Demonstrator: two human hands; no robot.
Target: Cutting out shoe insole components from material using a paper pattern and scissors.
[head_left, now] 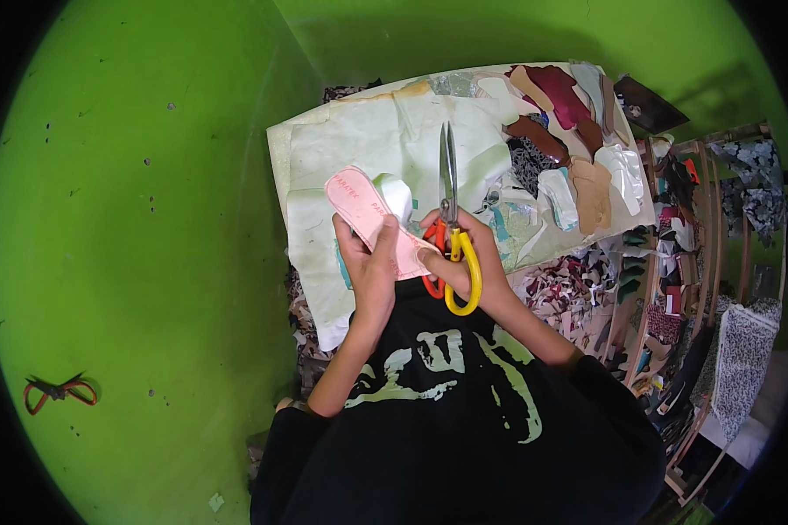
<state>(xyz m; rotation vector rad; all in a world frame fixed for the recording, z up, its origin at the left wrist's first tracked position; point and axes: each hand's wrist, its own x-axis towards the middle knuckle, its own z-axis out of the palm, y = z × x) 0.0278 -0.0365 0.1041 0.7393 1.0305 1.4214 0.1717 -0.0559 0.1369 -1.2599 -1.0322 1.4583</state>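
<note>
A pink insole (352, 191) with printing and a stitched-looking edge slants over the near side of the table. My left hand (372, 276) is closed around its middle, the thumb lying on top. Scissors (448, 179) with one yellow and one red handle are in my right hand (481, 254), blades pointing away from me and looking nearly closed. That hand's thumb also presses on the insole's near end. A white rounded piece (397, 198) shows just beyond the insole, partly covered by it. The fingers beneath the insole are partly hidden.
A pale sheet (324, 144) covers the table. Brown, maroon, tan and white cut pieces (591, 192) lie at its right. Fabric scraps (560, 302) are heaped below that edge, beside a wooden rack (714, 236) with cloth. Another pair of scissors (59, 390) hangs on the green wall.
</note>
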